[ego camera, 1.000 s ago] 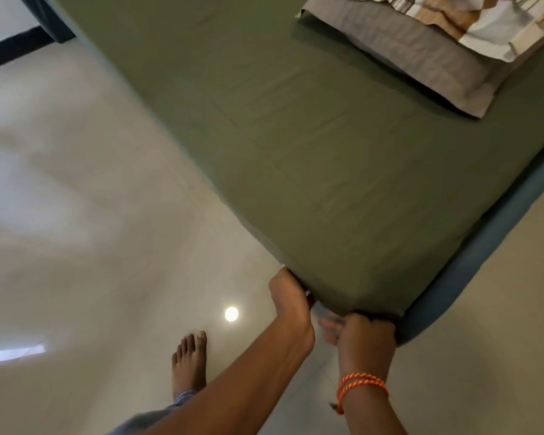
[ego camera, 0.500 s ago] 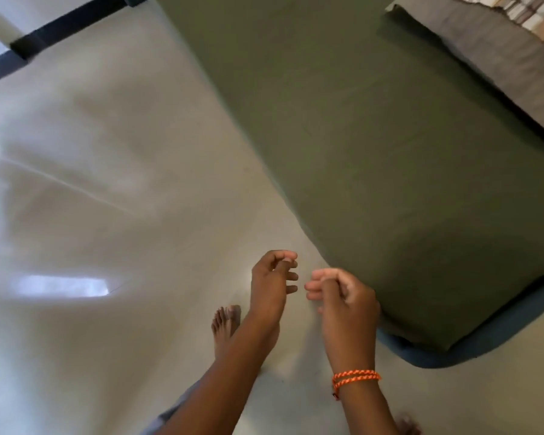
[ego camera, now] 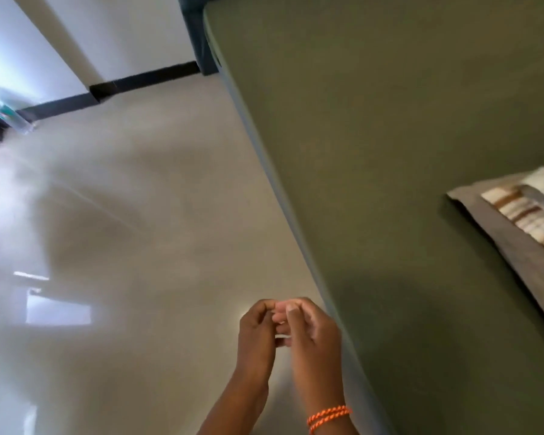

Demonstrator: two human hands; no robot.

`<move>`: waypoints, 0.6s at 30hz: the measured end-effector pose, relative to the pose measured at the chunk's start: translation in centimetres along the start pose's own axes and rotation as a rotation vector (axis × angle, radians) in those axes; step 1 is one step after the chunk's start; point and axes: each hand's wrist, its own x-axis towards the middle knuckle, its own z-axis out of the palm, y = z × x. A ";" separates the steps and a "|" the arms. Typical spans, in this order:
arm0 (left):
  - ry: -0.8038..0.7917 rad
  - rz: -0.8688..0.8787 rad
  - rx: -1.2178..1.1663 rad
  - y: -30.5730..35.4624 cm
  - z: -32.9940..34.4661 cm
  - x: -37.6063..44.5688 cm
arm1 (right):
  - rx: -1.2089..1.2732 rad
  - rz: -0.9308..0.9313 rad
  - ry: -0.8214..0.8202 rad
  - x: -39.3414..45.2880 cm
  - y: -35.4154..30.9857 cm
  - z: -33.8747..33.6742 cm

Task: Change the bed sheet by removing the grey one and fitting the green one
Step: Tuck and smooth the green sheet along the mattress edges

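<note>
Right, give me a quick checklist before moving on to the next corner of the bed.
1. Green sheet covers the mattress top: ok.
2. Sheet lies smooth along the near edge: ok.
3. Far corner tucked: cannot tell, blurred.
4. Left hand and right hand free of the sheet: ok, held together over the floor.
5. Grey pillow lies on the sheet, may hinder smoothing: not ok.
6. Removed grey sheet: cannot tell.

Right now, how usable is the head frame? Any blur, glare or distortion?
Head view: motion blur smears the floor and the clutter by the wall; bright glare patches on the floor at left; the wide-angle lens bends the green sheet edge; both hands are reasonably sharp.
</note>
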 end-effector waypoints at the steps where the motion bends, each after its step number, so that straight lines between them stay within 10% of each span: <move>1: -0.008 0.011 0.013 2.1 -0.8 1.0 | 0.006 -0.009 -0.004 1.1 -1.6 0.8; 18: 0.073 0.039 0.099 30.9 3.6 37.0 | 0.140 0.101 0.043 42.5 -14.0 12.2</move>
